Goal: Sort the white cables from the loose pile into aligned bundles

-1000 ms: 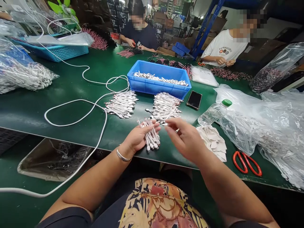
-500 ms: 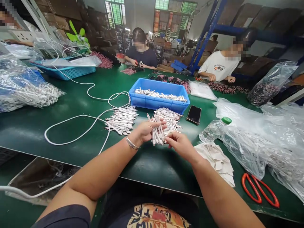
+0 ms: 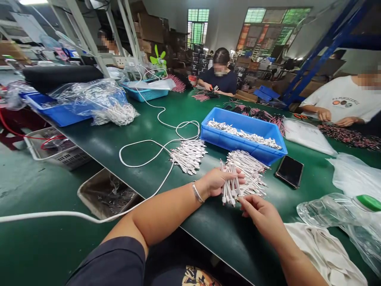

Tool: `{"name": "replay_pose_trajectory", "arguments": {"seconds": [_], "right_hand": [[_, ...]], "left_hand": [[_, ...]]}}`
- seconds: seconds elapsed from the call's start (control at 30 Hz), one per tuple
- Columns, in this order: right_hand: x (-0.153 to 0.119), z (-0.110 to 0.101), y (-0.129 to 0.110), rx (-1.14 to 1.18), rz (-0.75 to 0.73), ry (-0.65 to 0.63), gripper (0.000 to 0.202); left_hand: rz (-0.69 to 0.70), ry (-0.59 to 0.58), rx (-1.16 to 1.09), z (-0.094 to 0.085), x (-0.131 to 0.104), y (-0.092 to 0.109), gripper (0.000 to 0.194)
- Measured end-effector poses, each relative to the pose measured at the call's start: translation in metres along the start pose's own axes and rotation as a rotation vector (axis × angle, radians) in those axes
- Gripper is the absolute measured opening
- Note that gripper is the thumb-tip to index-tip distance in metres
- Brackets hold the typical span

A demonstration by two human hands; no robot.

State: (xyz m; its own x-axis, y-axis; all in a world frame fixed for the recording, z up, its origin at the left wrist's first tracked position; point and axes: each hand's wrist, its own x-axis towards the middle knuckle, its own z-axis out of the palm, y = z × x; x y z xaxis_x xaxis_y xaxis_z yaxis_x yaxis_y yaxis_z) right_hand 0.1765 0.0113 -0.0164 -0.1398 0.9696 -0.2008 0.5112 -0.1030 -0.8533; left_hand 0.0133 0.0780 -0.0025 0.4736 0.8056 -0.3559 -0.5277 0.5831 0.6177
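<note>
Right of centre, low in the frame, the right hand pinches a plug end of the short white cables gripped by the left hand; separating one would want a light touch. Beyond sits a blue bin.

A workshop or small factory floor: people sit around a long green worktop spread with bundled white cables, a blue parts bin and bagged pieces, with stacked cartons and blue metal racking behind.
</note>
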Motion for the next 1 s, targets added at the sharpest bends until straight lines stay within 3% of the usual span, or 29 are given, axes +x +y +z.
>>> {"name": "replay_pose_trajectory", "arguments": {"seconds": [0.57, 1.0], "right_hand": [[0.005, -0.002, 0.012, 0.033, 0.052, 0.046, 0.040], [0.006, -0.003, 0.014, 0.076, 0.002, 0.071, 0.039]], "left_hand": [[0.018, -0.012, 0.020, -0.005, 0.001, 0.001, 0.015], [-0.014, -0.050, 0.034, -0.004, 0.000, 0.005, 0.012]]}}
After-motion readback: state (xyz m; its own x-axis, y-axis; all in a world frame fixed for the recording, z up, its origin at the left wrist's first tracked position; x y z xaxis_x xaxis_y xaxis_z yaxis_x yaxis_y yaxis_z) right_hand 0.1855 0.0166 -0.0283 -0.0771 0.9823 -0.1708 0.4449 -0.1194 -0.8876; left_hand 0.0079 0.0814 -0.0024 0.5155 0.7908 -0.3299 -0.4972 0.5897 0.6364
